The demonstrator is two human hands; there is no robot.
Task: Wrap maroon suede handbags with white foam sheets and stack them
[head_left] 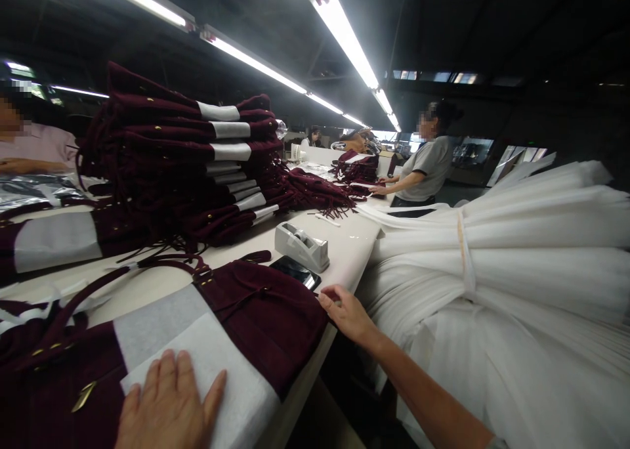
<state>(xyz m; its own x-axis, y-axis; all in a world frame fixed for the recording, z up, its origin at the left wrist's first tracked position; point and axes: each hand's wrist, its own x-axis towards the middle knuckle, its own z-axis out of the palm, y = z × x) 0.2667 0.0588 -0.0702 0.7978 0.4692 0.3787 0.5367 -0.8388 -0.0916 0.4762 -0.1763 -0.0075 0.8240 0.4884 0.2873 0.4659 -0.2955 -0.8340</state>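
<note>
A burgundy suede-like handbag [268, 295] lies on the table in front of me, with curved handles and gold-coloured metal fittings. Around its middle runs a white paper-like sheet [162, 321], its loose end folded over the front. My left hand [165, 403] rests flat on that white sheet, fingers spread. At the bag's right end, my right hand [347, 314] has its fingers bent around the edge, thumb and fingertips at the corner. Just beyond the bag are a grey tape dispenser [302, 245] and a dark phone [295, 272].
A tall stack of burgundy bags [187, 153] with white bands stands at the left. Right of the table edge bulges a tied bundle of white sheets [516, 252]. One co-worker [428, 157] stands at the far right side; another person [34, 140] is at the left.
</note>
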